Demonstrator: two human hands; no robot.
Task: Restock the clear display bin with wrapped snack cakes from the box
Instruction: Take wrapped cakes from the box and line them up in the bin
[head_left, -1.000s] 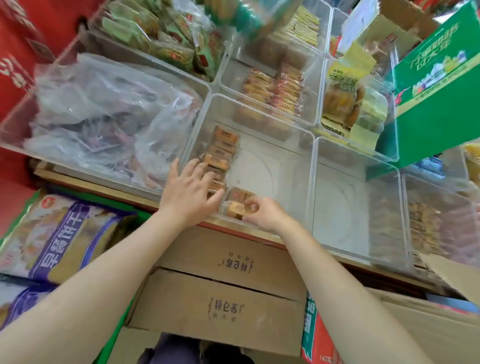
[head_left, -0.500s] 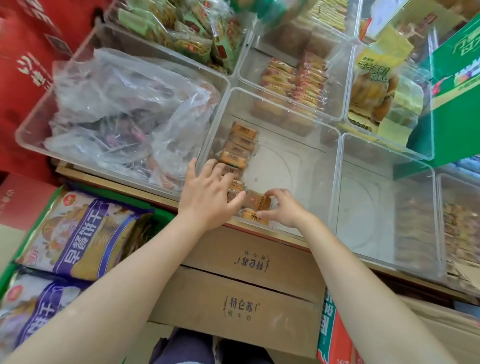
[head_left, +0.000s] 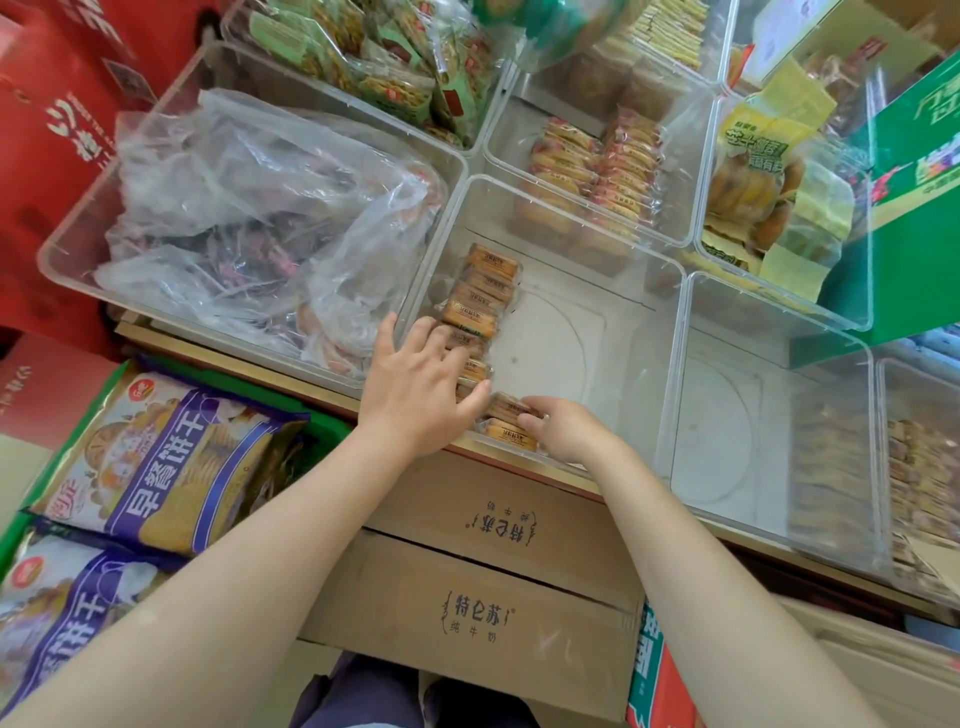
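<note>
- A person's left hand lies flat on the near end of a row of wrapped snack cakes in a clear display bin, fingers straight and slightly spread, thumb reaching toward the right hand.
- The right hand curls its fingers round two more wrapped cakes at the bin's near wall, pinching them just beside the left thumb.
- The row hugs the bin's left wall and runs from the near edge away toward the far wall; each orange-brown cake lies with its long axis across the row, left to right, the packs tilted and overlapping one on another.
- The two held cakes lie the same way, long axis left to right, starting a second column right of the first; the rest of the bin floor shows bare plastic.
- The bin sits among other clear bins on a wood-edged display surface: a bin of loose plastic bags to its left, orange-wrapped pastries behind it, a yellow-labelled bag at the far right.
- Below the surface's edge stand brown cardboard boxes printed with Chinese characters; purple-banded biscuit bags lie at the left.
- Red cartons rise at the far left, a green carton at the right.
</note>
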